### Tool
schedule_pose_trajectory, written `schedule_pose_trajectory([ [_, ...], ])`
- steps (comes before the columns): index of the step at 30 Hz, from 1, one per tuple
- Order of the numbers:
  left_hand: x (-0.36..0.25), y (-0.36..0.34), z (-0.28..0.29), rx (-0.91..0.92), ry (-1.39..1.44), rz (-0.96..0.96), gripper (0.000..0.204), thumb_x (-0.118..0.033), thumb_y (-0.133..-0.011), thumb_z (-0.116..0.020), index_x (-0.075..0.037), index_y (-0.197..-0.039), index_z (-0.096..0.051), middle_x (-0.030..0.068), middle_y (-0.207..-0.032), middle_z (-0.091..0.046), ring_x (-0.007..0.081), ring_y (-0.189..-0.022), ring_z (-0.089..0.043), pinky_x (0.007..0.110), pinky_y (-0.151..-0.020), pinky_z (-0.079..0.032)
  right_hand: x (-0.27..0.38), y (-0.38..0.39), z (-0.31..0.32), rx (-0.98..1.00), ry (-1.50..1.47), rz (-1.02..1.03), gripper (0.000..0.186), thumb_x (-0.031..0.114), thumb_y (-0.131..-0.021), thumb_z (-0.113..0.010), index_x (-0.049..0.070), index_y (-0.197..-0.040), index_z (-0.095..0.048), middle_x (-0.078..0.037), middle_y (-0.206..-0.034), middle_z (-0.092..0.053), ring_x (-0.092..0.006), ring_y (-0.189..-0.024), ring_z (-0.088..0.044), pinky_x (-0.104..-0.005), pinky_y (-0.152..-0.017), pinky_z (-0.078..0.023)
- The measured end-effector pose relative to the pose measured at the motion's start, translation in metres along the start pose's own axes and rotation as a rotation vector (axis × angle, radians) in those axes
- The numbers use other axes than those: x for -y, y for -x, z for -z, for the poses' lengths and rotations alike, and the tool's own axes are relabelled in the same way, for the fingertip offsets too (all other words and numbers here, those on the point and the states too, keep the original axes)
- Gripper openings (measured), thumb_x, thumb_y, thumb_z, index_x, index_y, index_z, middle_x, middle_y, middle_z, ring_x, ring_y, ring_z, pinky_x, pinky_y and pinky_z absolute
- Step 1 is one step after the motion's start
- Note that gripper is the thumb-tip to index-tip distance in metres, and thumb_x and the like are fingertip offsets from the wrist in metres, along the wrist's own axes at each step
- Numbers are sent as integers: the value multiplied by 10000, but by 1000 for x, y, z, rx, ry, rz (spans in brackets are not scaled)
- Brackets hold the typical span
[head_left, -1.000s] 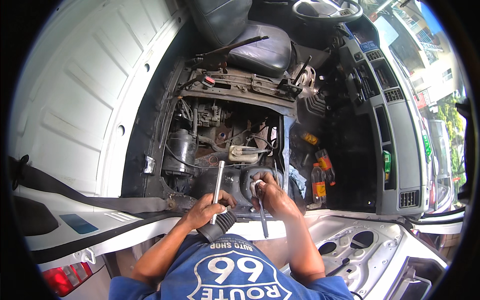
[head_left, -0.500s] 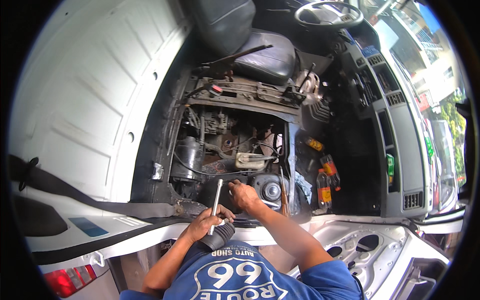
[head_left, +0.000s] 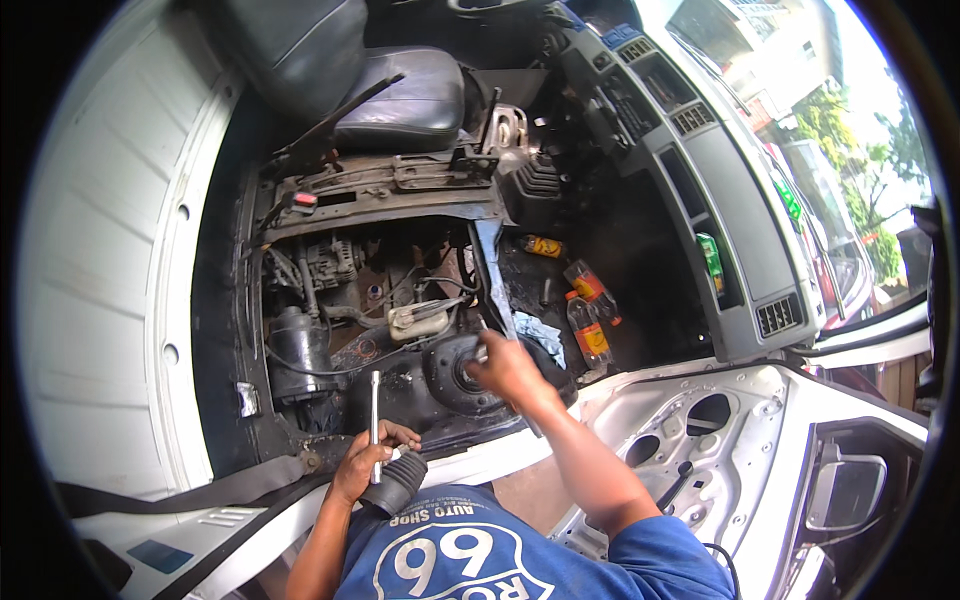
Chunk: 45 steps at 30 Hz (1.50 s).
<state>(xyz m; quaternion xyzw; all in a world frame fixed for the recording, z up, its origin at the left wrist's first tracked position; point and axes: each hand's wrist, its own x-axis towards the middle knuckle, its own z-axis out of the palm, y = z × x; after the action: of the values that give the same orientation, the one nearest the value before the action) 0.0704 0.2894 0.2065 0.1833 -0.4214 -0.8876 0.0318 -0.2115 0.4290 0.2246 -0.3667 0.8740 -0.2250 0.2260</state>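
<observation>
My left hand (head_left: 352, 470) is closed round a long silver socket wrench (head_left: 375, 415), which stands upright. A black ribbed rubber boot (head_left: 397, 482) sits against the same hand, close to my blue shirt. Over the round black mount (head_left: 450, 365) at the bay's near right corner, the fingers of my right hand (head_left: 510, 370) are curled round a long slim tool. Only the tool's thin tip (head_left: 484, 323) shows clearly beyond the fist; the hand hides most of the rest.
The open engine bay (head_left: 375, 215) holds a dark cylinder (head_left: 300, 350), hoses and a pale reservoir (head_left: 418, 320). Beyond are a black seat (head_left: 410, 95) and metal seat frame. Bottles (head_left: 588, 330) and a light blue rag (head_left: 540, 340) lie right, before the open door (head_left: 690, 440).
My right hand has moved right, from the bay's near edge to the slim tool by the round mount, and closed on it. The left hand still holds the wrench. The whole view has shifted.
</observation>
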Motion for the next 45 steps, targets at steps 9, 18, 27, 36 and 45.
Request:
schedule_pose_trajectory([
  [9, -9, -13, -6, -13, -75, 73, 471, -262, -762, -583, 75, -1091, -605, 226, -1150, -651, 318, -1111, -655, 423, -1049, -476, -212, -43, 57, 22, 12, -685, 332, 180, -733, -735, -39, -982, -724, -213, -970, -725, -319, -902, -712, -405, -787, -553],
  [18, -17, -11, -35, -87, -84, -87, 426, -258, -792, -637, 35, -1097, -586, 191, -1187, -611, 332, -1216, -632, 429, -1091, -462, -61, -37, 68, 168, -12, -213, 680, 490, -897, -744, -47, -1286, -595, -333, -1199, -662, -394, -1170, -659, -433, -972, -530],
  [27, -32, 25, -33, -213, -216, -324, 351, -295, -807, -664, 10, -959, -577, 184, -1246, -528, 270, -1163, -605, 413, -1045, -462, 105, 51, 10, 685, -785, 126, 503, 387, -1082, -374, 35, -1413, -514, -172, -1320, -565, -220, -1173, -552, -347, -876, -511],
  [36, -34, 31, -29, -144, -478, -352, 280, -255, -863, -655, 15, -928, -615, 185, -1114, -655, 251, -1058, -632, 385, -946, -486, 140, 75, 9, 392, -573, 72, 500, 453, -1104, -392, 52, -1348, -565, -14, -839, -544, -76, -617, -466, -231, -541, -392],
  [45, -62, 16, -62, 253, -814, -268, 188, -136, -829, -602, 21, -924, -559, 172, -898, -574, 333, -842, -591, 439, -795, -476, 154, 28, 78, 346, -565, 65, 658, 582, -1083, -334, 31, -1214, -669, -15, -771, -554, -70, -534, -417, -240, -468, -336],
])
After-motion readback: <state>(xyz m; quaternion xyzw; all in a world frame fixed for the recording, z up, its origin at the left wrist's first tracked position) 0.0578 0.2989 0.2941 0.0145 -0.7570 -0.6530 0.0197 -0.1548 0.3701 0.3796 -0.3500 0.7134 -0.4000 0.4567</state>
